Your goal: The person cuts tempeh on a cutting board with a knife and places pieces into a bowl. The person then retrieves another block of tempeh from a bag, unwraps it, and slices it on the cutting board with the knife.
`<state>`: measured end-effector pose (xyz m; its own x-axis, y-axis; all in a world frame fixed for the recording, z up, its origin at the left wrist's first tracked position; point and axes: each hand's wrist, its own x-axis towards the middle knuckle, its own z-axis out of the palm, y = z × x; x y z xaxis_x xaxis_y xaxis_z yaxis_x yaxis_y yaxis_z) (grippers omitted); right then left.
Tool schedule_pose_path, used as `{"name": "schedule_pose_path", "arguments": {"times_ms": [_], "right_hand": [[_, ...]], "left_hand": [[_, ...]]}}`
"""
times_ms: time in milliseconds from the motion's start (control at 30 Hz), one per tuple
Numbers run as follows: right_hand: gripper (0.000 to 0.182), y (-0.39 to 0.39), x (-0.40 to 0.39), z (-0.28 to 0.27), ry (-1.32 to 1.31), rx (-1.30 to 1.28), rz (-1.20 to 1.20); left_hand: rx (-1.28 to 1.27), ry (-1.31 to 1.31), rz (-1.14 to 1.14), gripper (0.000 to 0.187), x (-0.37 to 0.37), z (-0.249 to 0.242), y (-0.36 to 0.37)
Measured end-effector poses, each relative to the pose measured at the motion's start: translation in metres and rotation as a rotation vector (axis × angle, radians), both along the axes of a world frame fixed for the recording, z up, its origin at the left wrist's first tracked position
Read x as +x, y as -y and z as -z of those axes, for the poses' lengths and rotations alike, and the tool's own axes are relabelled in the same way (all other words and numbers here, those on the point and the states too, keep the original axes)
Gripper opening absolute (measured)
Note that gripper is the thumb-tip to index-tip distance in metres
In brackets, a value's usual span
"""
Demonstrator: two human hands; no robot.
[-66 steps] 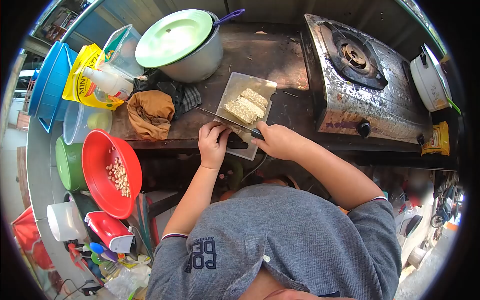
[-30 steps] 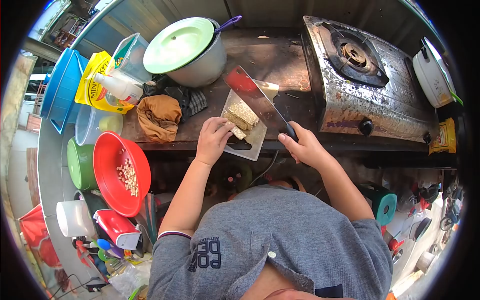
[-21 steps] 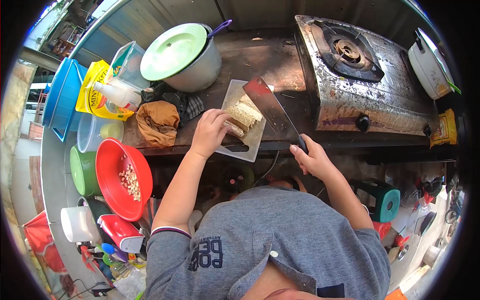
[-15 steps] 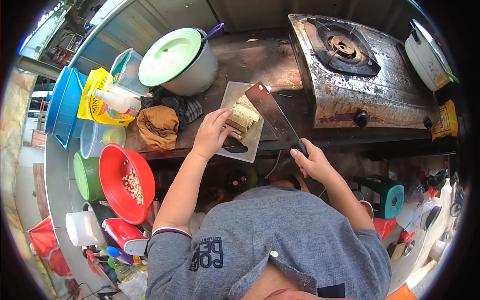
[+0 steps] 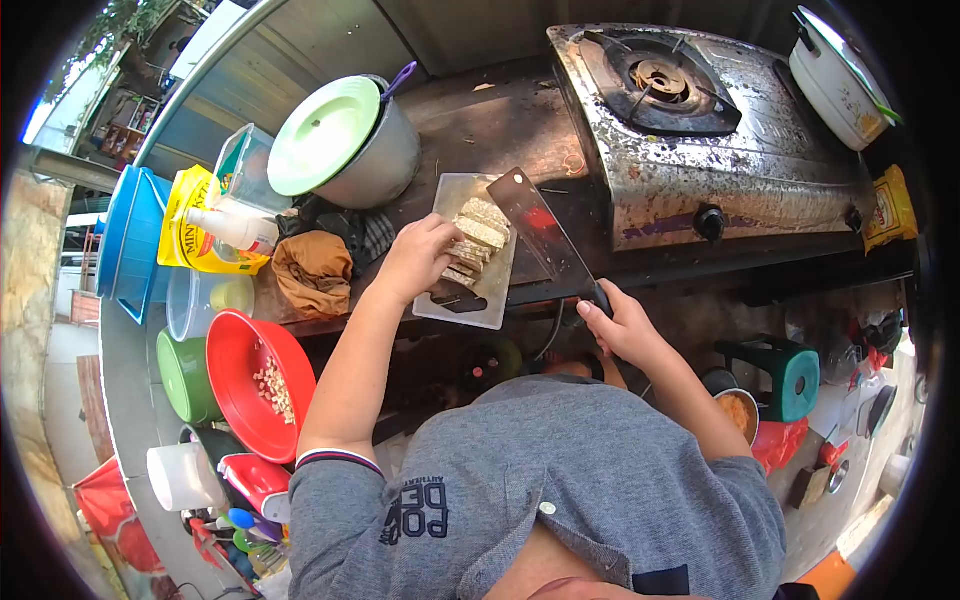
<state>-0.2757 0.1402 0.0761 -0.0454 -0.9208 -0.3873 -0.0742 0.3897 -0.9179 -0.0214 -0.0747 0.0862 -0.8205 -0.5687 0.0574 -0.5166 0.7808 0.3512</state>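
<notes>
On a translucent white cutting board [image 5: 496, 312] lies a row of pale, grainy slices that look like tempeh [image 5: 484, 230]. My left hand [image 5: 424, 256] is at their left side, its bent fingers pressed together against the slices. In my right hand [image 5: 622, 322] is the dark handle of a cleaver [image 5: 545, 230], gripped at the front edge of the counter. Its broad blade slants up and left, with the tip beside the board's upper right and the slices to its left.
A gas stove [image 5: 690, 150] stands to the right, with a white pot [image 5: 835, 85] at its far side. Behind the board is a grey pot [image 5: 385, 165] under a green lid [image 5: 325, 135]. A brown cloth [image 5: 312, 275] and a red bowl [image 5: 235, 385] of small diced pieces are at left.
The slices, bunched in a block before, now lie fanned apart along the board. My left hand stays at their left side, and the cleaver remains at their right. The whole view has shifted slightly.
</notes>
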Motion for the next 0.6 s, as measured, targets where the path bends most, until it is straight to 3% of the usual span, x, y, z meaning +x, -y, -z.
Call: {"name": "schedule_pose_path", "arguments": {"times_ms": [133, 167, 200, 500, 600], "right_hand": [[0.024, -0.005, -0.003, 0.004, 0.014, 0.011, 0.019], [0.031, -0.005, -0.002, 0.011, 0.009, -0.017, 0.031], [0.037, -0.005, -0.002, 0.015, 0.004, -0.045, 0.043], [0.035, -0.012, 0.001, 0.019, 0.008, -0.029, 0.077], [0.037, -0.017, -0.002, 0.02, -0.02, -0.029, 0.043]], "left_hand": [[0.1, -0.162, -0.087, 0.03, -0.006, -0.01, 0.012], [0.1, -0.16, -0.082, 0.03, -0.011, -0.011, 0.018], [0.09, -0.14, -0.102, 0.03, -0.017, -0.013, 0.024], [0.137, 0.202, -0.042, 0.039, -0.057, 0.024, 0.085], [0.135, 0.144, -0.068, 0.037, -0.057, 0.028, 0.083]]}}
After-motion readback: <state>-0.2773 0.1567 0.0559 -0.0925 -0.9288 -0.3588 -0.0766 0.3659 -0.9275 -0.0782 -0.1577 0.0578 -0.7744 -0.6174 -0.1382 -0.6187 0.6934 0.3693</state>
